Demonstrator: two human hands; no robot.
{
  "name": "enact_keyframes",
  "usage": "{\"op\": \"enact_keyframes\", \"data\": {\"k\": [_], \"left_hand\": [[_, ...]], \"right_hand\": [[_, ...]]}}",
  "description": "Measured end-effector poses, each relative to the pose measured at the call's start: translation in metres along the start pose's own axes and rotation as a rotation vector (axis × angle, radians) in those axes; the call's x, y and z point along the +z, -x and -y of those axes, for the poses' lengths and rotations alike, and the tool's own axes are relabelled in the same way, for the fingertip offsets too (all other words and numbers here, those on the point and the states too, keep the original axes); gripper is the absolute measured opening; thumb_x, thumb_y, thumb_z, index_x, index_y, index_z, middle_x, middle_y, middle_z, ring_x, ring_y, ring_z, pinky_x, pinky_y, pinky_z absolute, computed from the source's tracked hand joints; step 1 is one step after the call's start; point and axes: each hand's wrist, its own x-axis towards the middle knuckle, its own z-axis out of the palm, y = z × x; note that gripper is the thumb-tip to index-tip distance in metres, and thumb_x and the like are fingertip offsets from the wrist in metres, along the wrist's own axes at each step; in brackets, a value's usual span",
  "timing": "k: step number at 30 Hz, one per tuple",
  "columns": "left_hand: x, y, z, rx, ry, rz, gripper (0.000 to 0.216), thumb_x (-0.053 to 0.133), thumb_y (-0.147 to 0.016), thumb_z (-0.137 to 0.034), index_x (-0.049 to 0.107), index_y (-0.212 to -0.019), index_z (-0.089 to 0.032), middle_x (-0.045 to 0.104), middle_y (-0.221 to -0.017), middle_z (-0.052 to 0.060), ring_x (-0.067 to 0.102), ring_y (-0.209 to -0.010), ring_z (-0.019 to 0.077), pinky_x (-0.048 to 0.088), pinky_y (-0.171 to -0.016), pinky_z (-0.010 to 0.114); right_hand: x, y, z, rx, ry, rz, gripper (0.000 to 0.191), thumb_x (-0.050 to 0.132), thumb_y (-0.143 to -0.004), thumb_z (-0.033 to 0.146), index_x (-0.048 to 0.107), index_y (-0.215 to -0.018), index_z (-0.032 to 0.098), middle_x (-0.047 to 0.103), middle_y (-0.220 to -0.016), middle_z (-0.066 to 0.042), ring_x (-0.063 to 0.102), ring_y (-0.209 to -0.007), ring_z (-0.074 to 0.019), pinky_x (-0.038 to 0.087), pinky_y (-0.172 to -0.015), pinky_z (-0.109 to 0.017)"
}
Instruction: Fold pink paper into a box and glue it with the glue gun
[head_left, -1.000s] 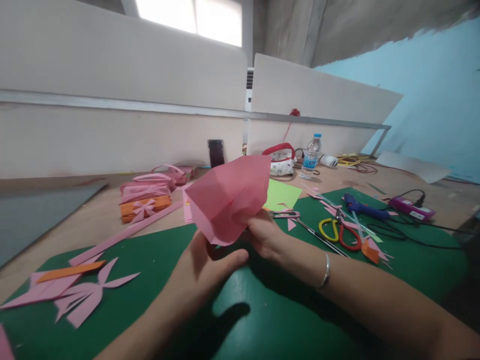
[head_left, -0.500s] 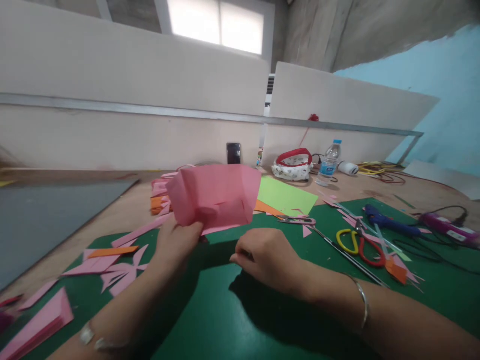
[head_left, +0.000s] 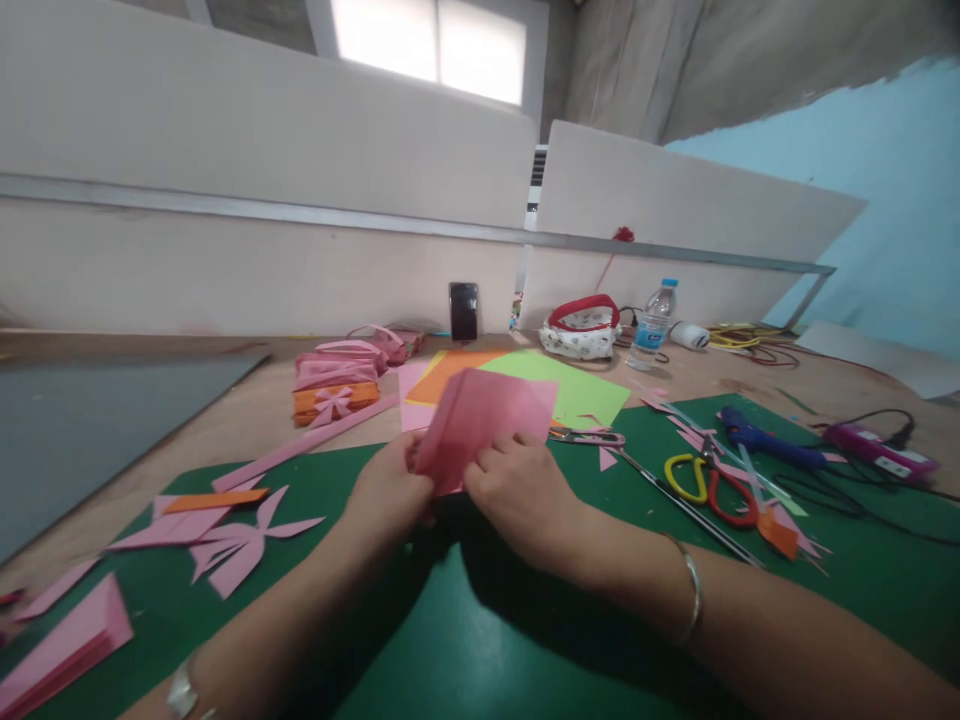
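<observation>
Left hand and right hand pinch the half-folded pink paper above the green mat; folding seems partway, finished bows near the tabletop's far edge

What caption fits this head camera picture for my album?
Left hand and right hand hold pink paper over a green mat, scissors nearby.
</observation>
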Motion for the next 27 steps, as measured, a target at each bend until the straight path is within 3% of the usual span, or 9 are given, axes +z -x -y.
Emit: {"op": "enact_keyframes", "data": {"k": [3, 8, 13, 16, 20, 27], "left_hand": [[0.004, 0.002, -0.002, -0.039, 0.006, 0.052, 0.019, 0.055, -0.064, -0.015, 0.051, -0.082, -0.02, 0.055, -0.052, -0.005, 0.051, -0.037, 0.0134, 0.04, -0.038, 0.024], [-0.001, 0.002, 0.0, -0.082, 0.075, 0.128, 0.033, 0.066, -0.065, -0.03, 0.051, -0.092, -0.018, 0.055, -0.057, -0.003, 0.053, -0.047, 0.0142, 0.041, -0.038, 0.022], [-0.023, 0.001, 0.003, -0.142, 0.289, 0.333, 0.057, 0.073, -0.053, -0.011, 0.056, -0.107, -0.021, 0.064, -0.081, -0.001, 0.059, -0.058, 0.0121, 0.049, -0.052, 0.022], [-0.028, 0.0, 0.004, -0.228, 0.407, 0.346, 0.042, 0.068, -0.059, -0.008, 0.06, -0.099, -0.019, 0.065, -0.087, 0.003, 0.066, -0.075, 0.0165, 0.055, -0.066, 0.026], [-0.021, 0.0, 0.002, -0.302, 0.525, 0.347, 0.012, 0.062, -0.074, -0.021, 0.065, -0.083, -0.015, 0.069, -0.088, 0.009, 0.068, -0.077, 0.0172, 0.057, -0.07, 0.027], [-0.002, 0.001, 0.006, -0.269, 0.611, 0.278, 0.015, 0.059, -0.083, -0.024, 0.068, -0.079, -0.012, 0.071, -0.072, 0.006, 0.066, -0.064, 0.0104, 0.054, -0.066, 0.017]], "right_hand": [[0.004, -0.001, -0.007, -0.002, -0.085, 0.103, 0.016, 0.051, -0.079, 0.007, 0.067, -0.083, 0.011, 0.068, -0.079, -0.01, 0.059, -0.068, -0.0208, 0.034, -0.053, -0.029], [0.011, -0.002, -0.018, 0.01, -0.165, 0.123, 0.017, 0.058, -0.072, 0.009, 0.07, -0.083, 0.015, 0.066, -0.082, -0.007, 0.059, -0.073, -0.019, 0.029, -0.049, -0.026], [0.01, 0.0, -0.024, 0.041, -0.253, 0.097, 0.024, 0.055, -0.067, 0.003, 0.069, -0.081, 0.016, 0.067, -0.081, -0.005, 0.057, -0.073, -0.0173, 0.032, -0.056, -0.025], [0.01, 0.002, -0.029, 0.059, -0.315, 0.049, 0.024, 0.052, -0.069, 0.001, 0.068, -0.079, 0.015, 0.066, -0.081, -0.005, 0.057, -0.076, -0.0163, 0.034, -0.06, -0.024], [0.009, 0.004, -0.033, 0.048, -0.4, 0.014, 0.028, 0.046, -0.073, -0.004, 0.068, -0.078, 0.013, 0.065, -0.079, -0.003, 0.056, -0.075, -0.0131, 0.036, -0.062, -0.022], [0.007, 0.006, -0.026, 0.008, -0.514, -0.01, 0.017, 0.061, -0.079, 0.015, 0.07, -0.093, 0.017, 0.063, -0.092, -0.006, 0.056, -0.085, -0.0163, 0.041, -0.073, -0.026]]}}
